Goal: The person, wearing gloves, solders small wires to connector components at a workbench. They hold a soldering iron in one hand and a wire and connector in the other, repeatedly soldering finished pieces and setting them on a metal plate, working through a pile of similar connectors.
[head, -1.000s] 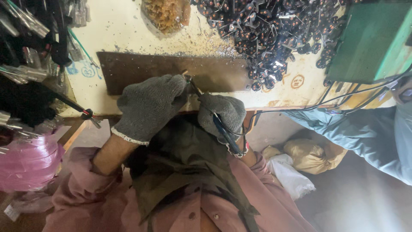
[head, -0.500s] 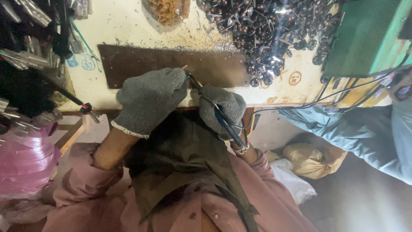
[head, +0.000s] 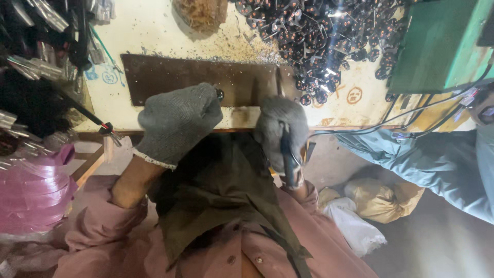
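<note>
A view straight down over a worker's chest to a cream workbench [head: 329, 110] across the upper half of the frame. The left hand [head: 177, 123], in a grey knit glove, sits at centre left, curled into a closed fist over the bench's front edge; whatever it grips is hidden under the glove. The right hand [head: 280, 128], also in a grey glove, sits just right of centre, closed around the dark handle of a tool [head: 287, 157] that points down toward the worker's body. Both hands rest against a long dark brown metal plate [head: 200, 77] lying flat across the bench, with metal filings scattered along its upper edge.

At top right of centre lies a heap of small dark metal parts with copper glints [head: 319, 36]. A green box-shaped machine [head: 437, 46] fills the upper right corner, black cables trailing beneath it. Small round red and blue marks are drawn on the bench surface. A pink plastic bag [head: 33, 190] sits at lower left; a tan sack [head: 381, 201] and a white bag [head: 355, 226] lie on the floor at lower right. Another person's teal sleeve [head: 422, 164] enters from the right edge
</note>
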The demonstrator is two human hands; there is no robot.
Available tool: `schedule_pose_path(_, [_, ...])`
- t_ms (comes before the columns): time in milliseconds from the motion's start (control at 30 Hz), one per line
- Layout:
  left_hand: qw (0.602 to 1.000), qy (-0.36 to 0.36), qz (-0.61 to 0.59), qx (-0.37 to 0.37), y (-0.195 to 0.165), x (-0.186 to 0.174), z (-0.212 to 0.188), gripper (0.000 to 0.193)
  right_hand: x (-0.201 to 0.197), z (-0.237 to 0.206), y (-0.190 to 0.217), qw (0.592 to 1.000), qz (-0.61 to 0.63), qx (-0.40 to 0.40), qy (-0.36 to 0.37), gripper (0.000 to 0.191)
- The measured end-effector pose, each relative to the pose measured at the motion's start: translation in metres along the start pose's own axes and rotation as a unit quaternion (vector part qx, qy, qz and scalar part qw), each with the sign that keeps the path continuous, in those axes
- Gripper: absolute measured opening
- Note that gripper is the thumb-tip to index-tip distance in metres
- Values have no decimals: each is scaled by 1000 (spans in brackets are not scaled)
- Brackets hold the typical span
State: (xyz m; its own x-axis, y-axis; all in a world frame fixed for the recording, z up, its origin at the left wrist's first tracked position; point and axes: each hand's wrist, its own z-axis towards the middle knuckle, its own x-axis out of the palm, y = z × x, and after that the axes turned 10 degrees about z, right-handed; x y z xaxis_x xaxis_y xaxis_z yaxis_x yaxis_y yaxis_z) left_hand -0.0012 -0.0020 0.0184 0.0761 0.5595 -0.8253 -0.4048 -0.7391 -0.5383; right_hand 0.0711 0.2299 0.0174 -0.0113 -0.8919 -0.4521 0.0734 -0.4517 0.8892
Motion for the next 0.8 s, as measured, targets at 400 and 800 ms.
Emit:
schedule_pose_path(400, [992,105,-23,-65,3,6,2,23,63,21,-4,996,61,-9,-65,35])
schedule_pose_path(800, [993,52,0,-105,-8,17,-1,17,49,-1,26,995,-85,-39,44,26])
